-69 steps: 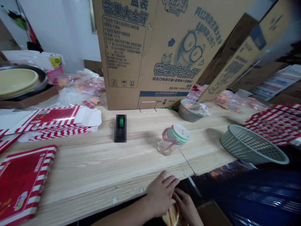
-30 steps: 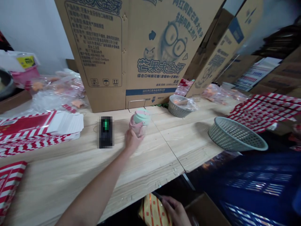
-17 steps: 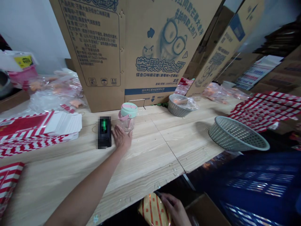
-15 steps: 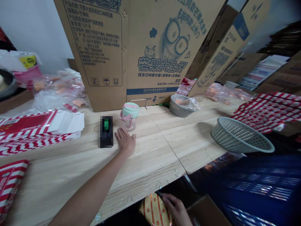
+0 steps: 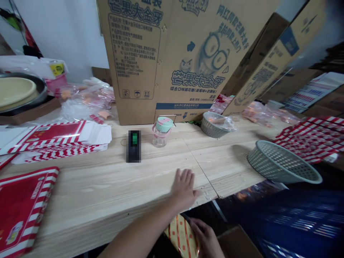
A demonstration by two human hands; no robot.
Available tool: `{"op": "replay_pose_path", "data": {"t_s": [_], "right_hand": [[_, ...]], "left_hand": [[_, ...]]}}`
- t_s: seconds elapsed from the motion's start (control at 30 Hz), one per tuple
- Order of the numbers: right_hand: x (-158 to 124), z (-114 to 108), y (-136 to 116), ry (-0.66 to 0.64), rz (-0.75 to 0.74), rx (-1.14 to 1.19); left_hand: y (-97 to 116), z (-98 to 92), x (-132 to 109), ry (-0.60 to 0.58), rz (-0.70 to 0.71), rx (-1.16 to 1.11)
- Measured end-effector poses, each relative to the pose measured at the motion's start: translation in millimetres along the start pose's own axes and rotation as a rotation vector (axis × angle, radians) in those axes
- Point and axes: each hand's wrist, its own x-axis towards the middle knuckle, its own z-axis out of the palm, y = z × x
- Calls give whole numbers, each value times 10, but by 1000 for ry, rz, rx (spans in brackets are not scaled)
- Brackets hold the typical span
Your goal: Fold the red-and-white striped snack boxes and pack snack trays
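A glossy pale-yellow packet (image 5: 184, 236) with orange stripes and small squares sits at the bottom centre of the frame, partly cut off. Near mid-frame, a clear cup (image 5: 160, 139) with mint-and-pink lid and pink handle stands upright.

- Surface (image 5: 102, 182): pale wood-grain board, smooth and matt.
- Yellow pack (image 5: 181, 233): thin, film-like wrap with a glossy sheen.
- Cup (image 5: 160, 139): clear, shiny body — glass or plastic, I cannot tell — under a smooth, opaque plastic lid.
- Tall carton (image 5: 166, 64): brown cardboard, printed, matt.
- Large basket (image 5: 264, 166): smooth grey-green plastic, perforated all round.
- Small basket (image 5: 211, 128): greyish perforated plastic, with crinkled clear film in it.
- Crate (image 5: 298, 211): hard blue plastic, openwork.
- Bags (image 5: 86, 100): thin, wrinkled, see-through plastic, glossy.
- Flat boxes (image 5: 94, 136): smooth printed card, plain white at the ends.
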Motion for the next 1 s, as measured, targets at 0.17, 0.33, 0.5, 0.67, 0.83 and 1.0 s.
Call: {"op": "replay_pose_path", "data": {"t_s": [0.17, 0.33, 0.5, 0.67, 0.83, 1.0], "right_hand": [[36, -42, 87, -1, -58, -57], [49, -59, -38, 86, -130, -165], [-64, 11, -64, 45, -128, -171], [-190, 87, 119, -175, -117, -158], [-262, 205, -9, -284, -148, -158], [-328, 327, -322, -292, -104, -180]], "left_hand": [[204, 148, -361, 46, 239, -37], [161, 274, -637, 48, 437, 129], [112, 430, -1056, 32, 435, 142], [-4, 271, -1508, -14, 365, -73], [14, 38, -1610, 30, 361, -203], [47, 46, -1593, 91, 46, -388]]}}
